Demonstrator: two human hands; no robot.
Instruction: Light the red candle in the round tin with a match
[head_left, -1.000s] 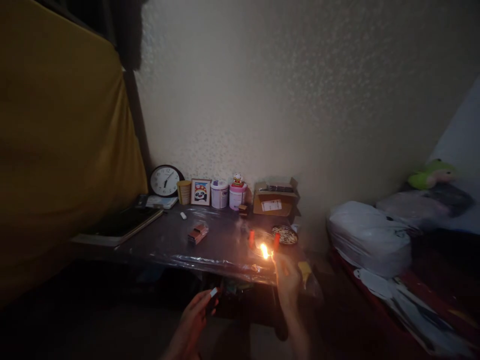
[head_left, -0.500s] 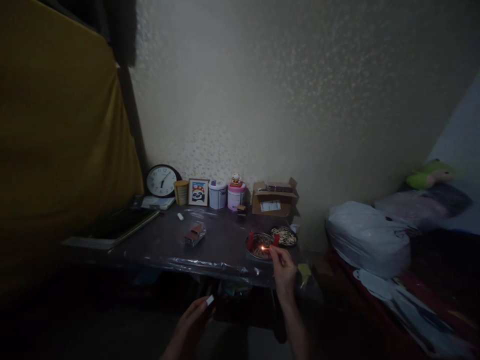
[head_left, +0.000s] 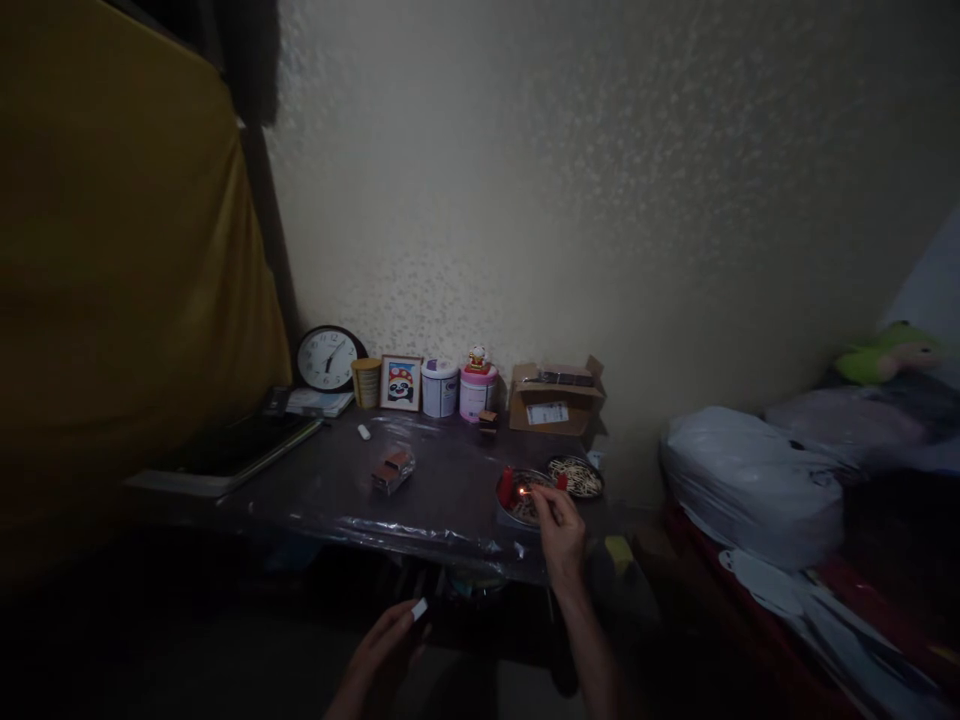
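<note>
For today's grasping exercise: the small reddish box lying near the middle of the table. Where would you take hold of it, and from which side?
The reddish box lies flat and slanted, with bare table all round. Probably best: come from above and pinch its two long sides, fingers turned to its slant. Its lying flat suits a top pinch.

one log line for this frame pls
left hand: holds matchbox below table edge | right hand: holds lit match over dish, by red candle | room: dim
</note>
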